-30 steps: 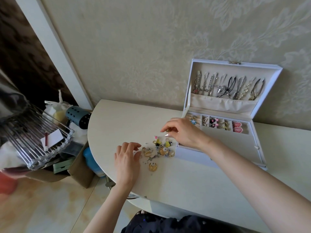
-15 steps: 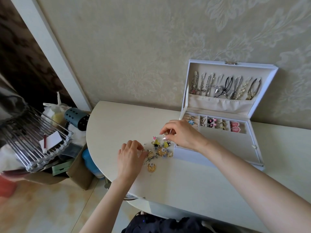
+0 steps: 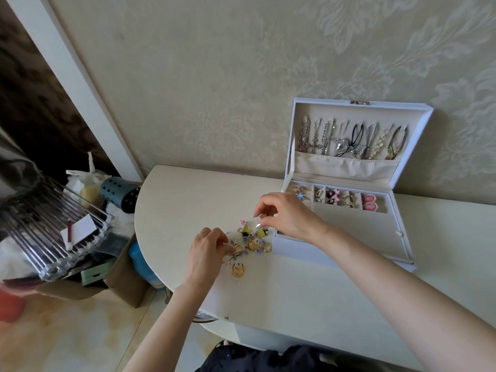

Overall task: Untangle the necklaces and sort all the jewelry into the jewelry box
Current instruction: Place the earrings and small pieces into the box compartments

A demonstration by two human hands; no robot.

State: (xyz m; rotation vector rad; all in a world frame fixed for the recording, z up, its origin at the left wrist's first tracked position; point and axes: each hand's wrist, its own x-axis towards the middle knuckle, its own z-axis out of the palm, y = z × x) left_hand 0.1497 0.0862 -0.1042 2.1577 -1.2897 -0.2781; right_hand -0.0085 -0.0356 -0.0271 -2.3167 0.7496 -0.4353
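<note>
A trinket (image 3: 261, 217) is pinched by the right hand (image 3: 288, 218), the left hand's (image 3: 205, 251) hold cannot be told, and placement in the box (image 3: 349, 226) at two o'clock is judged next.

white jewelry box (image 3: 346, 253) with cream lining, gold and yellow jewelry pile (image 3: 248, 244), cream floral-patterned wallpaper (image 3: 214, 76)

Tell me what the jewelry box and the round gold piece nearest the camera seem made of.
Jewelry box: smooth white outer shell, likely faux leather; matte cream lining, seemingly fabric, since the lid pocket wrinkles. Round gold piece: glossy yellow metal by its glints; solid or plated, cannot tell.
</note>
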